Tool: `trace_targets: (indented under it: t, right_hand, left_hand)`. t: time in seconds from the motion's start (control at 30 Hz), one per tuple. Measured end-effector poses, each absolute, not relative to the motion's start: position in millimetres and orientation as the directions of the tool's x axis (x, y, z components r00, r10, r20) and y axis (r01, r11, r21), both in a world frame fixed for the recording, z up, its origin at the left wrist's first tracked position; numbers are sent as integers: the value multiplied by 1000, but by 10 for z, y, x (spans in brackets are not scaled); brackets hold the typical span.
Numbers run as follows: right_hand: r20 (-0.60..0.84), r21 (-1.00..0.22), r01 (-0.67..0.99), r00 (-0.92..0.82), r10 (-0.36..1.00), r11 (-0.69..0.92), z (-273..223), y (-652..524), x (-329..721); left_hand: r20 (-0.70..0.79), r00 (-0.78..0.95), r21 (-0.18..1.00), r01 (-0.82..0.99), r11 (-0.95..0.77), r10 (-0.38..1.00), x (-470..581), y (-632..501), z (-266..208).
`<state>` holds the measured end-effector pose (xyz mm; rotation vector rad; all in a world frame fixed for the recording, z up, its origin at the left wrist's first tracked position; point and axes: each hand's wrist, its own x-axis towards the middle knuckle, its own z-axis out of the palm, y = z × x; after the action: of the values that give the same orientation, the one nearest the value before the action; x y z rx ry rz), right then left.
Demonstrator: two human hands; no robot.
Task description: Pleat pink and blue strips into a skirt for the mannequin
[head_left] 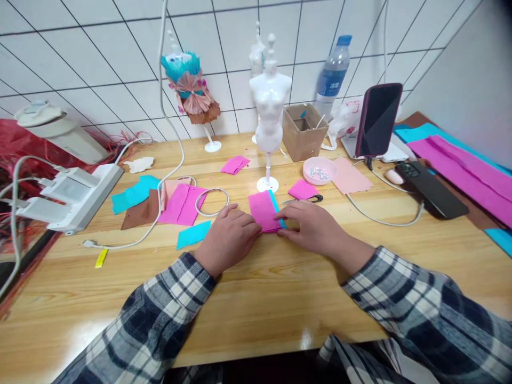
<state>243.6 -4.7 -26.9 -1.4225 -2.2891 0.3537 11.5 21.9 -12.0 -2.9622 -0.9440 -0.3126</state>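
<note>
A magenta piece of crepe paper (pixel 262 210), looking folded or layered, lies flat on the table in front of me. A narrow blue paper strip (pixel 274 201) runs along its right side. My left hand (pixel 232 234) is closed at the paper's lower left edge, fingers curled together, its thumb mostly hidden. With thumb and fingertips, my right hand (pixel 310 224) pinches at the strip and the paper's right edge. Small scissors (pixel 316 198) lie just behind my right hand, partly covered. A loose blue piece of paper (pixel 194 234) sits beside my left wrist.
Behind the paper stands a white mannequin (pixel 270 106); a dressed one (pixel 192 90) is further left. A pink bowl of beads (pixel 320 170), cardboard box (pixel 304 133), phone (pixel 378 122) and cables are on the right. At left lie coloured papers (pixel 182 205) and a power strip (pixel 90 197).
</note>
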Motion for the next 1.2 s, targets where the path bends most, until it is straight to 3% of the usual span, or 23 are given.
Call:
trace_targets:
  t: [0.13,0.4,0.83,1.03,1.2]
  right_hand:
    - [254,-384,777,-431,866,499,-257,-52,2382]
    - [154,-315,813,-466,871,490,-187,-97,2334]
    - [214,-52,742,-645,733,668,-175,-172,2420]
    - [232,-61,748,-634,738,661,-158,-168,2397]
    - [260,-117,747,-613,746,655,-140,-184,2407]
  left_hand:
    - [188,794,67,577,-814,579,97,224,-121]
    - [176,786,65,592,-803,593,98,232,-131]
    - [150,857,61,489,-870,492,-33,251,-18]
    - [239,833,34,506,-862,499,-23,232,-36]
    - [304,773,120,549,-827,557,-199,334,58]
